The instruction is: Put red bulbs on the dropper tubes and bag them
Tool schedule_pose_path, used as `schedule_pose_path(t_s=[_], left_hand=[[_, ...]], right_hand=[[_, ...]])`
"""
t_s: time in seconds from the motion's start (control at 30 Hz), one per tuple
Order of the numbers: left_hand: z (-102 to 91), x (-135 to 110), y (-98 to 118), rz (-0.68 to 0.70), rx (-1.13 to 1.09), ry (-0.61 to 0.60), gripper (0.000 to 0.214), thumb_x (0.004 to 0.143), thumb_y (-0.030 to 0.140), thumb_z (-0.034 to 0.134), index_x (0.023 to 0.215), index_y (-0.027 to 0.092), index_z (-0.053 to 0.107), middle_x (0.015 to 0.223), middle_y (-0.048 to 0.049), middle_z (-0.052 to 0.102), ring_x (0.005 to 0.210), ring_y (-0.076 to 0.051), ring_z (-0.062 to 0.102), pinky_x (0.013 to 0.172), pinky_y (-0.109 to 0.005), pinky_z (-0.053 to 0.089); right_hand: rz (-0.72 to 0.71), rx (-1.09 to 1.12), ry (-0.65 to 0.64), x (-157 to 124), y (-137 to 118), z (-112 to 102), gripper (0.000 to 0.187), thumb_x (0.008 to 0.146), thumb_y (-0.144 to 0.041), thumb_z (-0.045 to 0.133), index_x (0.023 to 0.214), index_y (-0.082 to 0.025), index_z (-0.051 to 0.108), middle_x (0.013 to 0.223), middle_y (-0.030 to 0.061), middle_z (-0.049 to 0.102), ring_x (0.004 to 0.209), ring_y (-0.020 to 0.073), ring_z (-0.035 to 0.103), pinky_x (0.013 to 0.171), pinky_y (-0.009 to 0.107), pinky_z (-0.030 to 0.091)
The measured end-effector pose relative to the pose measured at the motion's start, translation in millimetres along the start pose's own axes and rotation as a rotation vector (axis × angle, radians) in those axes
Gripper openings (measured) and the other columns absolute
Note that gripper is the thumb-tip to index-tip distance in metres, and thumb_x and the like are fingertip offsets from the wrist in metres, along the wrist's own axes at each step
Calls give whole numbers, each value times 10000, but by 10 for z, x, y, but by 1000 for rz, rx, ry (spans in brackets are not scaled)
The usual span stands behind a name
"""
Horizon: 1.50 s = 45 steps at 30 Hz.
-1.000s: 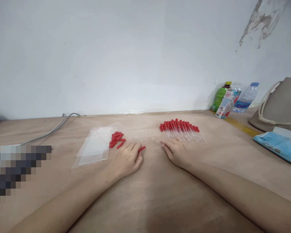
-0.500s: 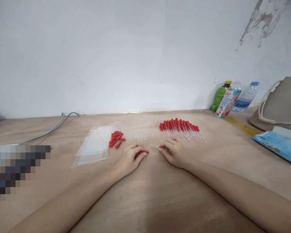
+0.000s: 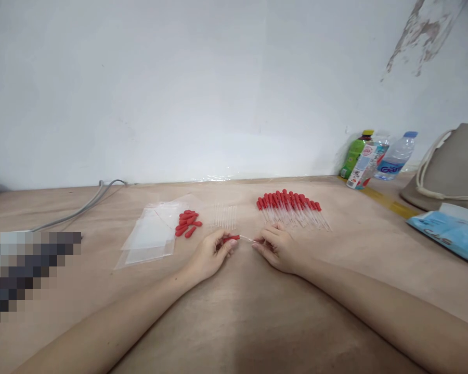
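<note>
My left hand is closed round a red rubber dropper bulb, its mouth pointing right. Between finger and thumb, my right hand pinches a thin clear glass pipette tube. The tube's left end meets the bulb's mouth; whether it sits inside I cannot tell. Loose red bulbs lie in a small heap beyond my left hand. Several bare glass tubes lie side by side between that heap and a row of droppers with red bulbs fitted, which is beyond my right hand.
Clear plastic bags lie flat at the left, near a grey cable. Back right stand a green bottle, a carton and a water bottle. A blue tissue pack and a grey bag are at the right.
The gap between tube and bulb has closed: the tube's left end now touches the bulb's mouth. The bulb has risen slightly in my left fingers.
</note>
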<state>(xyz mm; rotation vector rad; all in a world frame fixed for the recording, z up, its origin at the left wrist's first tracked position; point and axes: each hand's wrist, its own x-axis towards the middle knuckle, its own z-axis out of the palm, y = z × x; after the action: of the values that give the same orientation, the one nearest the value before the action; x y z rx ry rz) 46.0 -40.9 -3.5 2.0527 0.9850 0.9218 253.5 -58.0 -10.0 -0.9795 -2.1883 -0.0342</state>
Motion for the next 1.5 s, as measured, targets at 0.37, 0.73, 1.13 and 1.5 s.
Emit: schedule_pose_path(t_s=[0.37, 0.73, 1.13, 1.5], left_hand=[[-9, -22, -35, -16, -53, -86, 240, 818, 346, 454, 888, 142, 561, 642, 5, 544, 563, -92, 519, 560, -224, 459], [-6, -22, -29, -37, 15, -100, 272, 807, 374, 464, 875, 145, 594, 600, 12, 528, 531, -88, 499, 525, -209, 440], [-7, -48, 1, -27, 55, -135, 269, 801, 369, 475, 859, 145, 611, 609, -3, 568, 538, -101, 520, 510, -208, 433], [-37, -47, 49, 58, 225, -143, 232, 812, 326, 462, 860, 163, 620, 649, -2, 594, 566, -105, 514, 516, -202, 404]], right_hand=[[-12, 51, -138, 37, 36, -69, 162, 840, -250, 451, 765, -175, 573, 712, -4, 594, 605, 93, 479, 703, 290, 241], [-41, -57, -116, 50, -12, -90, 195, 832, -223, 425, 782, -183, 609, 709, 3, 591, 586, 95, 461, 702, 300, 223], [-106, -156, -96, 57, -61, -39, 259, 856, -221, 352, 730, -163, 571, 668, 14, 557, 568, 103, 414, 656, 296, 213], [-104, -168, -140, 92, -94, 53, 299, 858, -207, 320, 634, -147, 508, 596, 8, 550, 522, 93, 400, 635, 286, 214]])
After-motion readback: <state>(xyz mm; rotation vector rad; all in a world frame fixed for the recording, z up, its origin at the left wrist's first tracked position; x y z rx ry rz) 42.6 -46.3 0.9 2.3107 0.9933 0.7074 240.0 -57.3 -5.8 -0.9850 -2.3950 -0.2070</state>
